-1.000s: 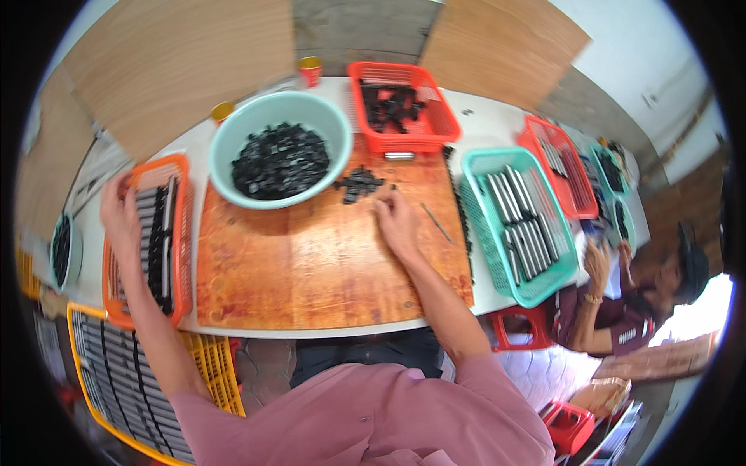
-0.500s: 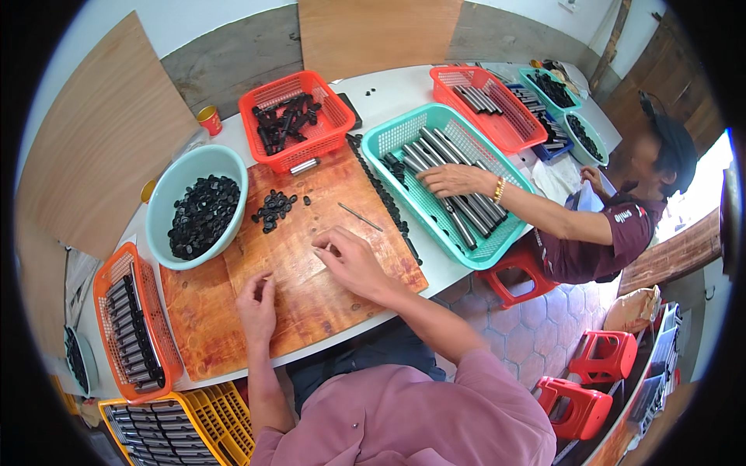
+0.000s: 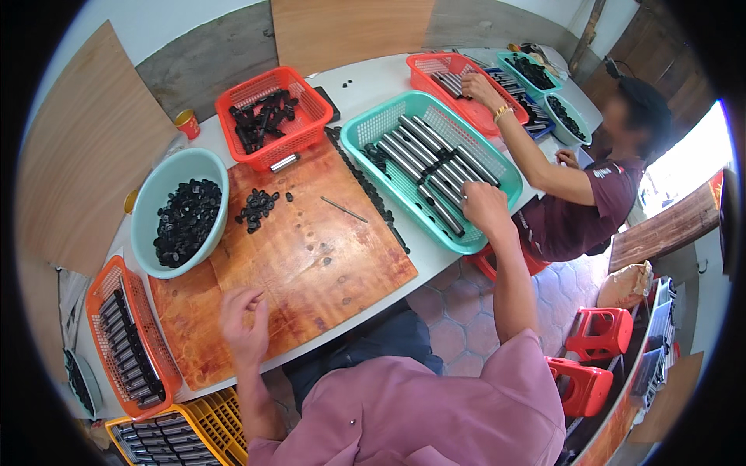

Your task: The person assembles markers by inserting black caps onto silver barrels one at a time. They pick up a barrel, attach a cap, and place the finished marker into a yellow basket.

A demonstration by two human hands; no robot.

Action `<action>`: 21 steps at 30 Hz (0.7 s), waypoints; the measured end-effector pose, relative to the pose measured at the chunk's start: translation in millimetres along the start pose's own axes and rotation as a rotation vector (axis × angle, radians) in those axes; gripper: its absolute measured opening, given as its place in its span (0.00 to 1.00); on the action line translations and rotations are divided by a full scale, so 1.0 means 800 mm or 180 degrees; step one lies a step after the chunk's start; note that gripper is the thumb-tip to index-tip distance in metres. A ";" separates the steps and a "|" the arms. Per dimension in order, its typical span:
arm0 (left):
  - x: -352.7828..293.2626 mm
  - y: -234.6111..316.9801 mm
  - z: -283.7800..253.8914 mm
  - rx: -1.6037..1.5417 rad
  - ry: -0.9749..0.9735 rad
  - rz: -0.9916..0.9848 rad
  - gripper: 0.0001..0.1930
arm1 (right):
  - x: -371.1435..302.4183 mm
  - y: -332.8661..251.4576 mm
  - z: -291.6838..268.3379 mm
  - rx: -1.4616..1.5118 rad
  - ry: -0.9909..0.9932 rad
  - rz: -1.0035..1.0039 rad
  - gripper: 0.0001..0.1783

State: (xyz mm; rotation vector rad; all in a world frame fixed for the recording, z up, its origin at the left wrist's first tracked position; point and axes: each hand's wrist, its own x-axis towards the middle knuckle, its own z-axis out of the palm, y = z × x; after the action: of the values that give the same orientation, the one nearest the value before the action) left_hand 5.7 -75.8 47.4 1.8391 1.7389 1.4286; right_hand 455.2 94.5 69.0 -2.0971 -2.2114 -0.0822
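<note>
My left hand [image 3: 245,325] hovers over the front edge of the stained wooden board [image 3: 326,268], fingers loosely bent and apart, with nothing visible in them. My right hand [image 3: 486,208] reaches over the near right rim of the teal basket [image 3: 418,227], its fingers at the ends of the metal tubes [image 3: 441,210]; the fingertips are hidden, so a grip cannot be made out. On the board lie a pile of small black plastic caps [image 3: 256,208] and a thin metal rod [image 3: 344,208]. Across the table, a co-worker's hand [image 3: 483,92] is in a red basket [image 3: 483,116] of tubes.
A pale green bowl [image 3: 141,241] of black caps stands at left, beside an orange basket [image 3: 172,371] of tubes. Behind the board sits a red basket [image 3: 272,146] of black parts, with a short tube [image 3: 285,162] before it. Red stools [image 3: 602,334] stand at right.
My right hand has moved from above the board to the tubes in the teal basket. My left hand has drawn back toward me. The co-worker's hand has gone from the teal basket to the red one.
</note>
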 end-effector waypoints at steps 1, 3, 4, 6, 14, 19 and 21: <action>0.004 0.028 -0.029 0.0235 0.0087 0.0545 0.08 | 0.006 0.010 0.006 -0.0146 -0.0248 0.0091 0.09; 0.007 0.114 -0.073 0.0082 0.0596 0.1063 0.09 | 0.010 0.025 0.017 -0.0298 -0.0542 0.0205 0.11; 0.003 0.124 -0.079 -0.0424 0.1126 0.1786 0.08 | 0.015 0.024 0.022 -0.0273 -0.0584 0.0171 0.11; 0.025 0.145 -0.091 -0.1619 0.0975 0.2684 0.12 | 0.014 0.031 0.040 -0.0337 -0.0787 0.0298 0.11; 0.065 0.230 -0.100 -0.5675 -0.1986 0.2976 0.18 | 0.030 0.015 0.045 -0.0310 -0.1116 0.0246 0.18; 0.059 0.232 -0.082 -0.5842 -0.2556 0.2431 0.23 | 0.020 0.023 0.049 -0.0211 -0.1095 0.0217 0.17; 0.057 0.230 -0.077 -0.5575 -0.2807 0.2417 0.25 | 0.020 0.023 0.050 -0.0246 -0.0922 0.0220 0.16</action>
State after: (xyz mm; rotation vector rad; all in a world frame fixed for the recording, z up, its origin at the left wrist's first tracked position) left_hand 67.1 -111.9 233.3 1.3838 -0.6972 1.1237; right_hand 471.4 115.8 30.4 -2.3574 -2.3187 0.1536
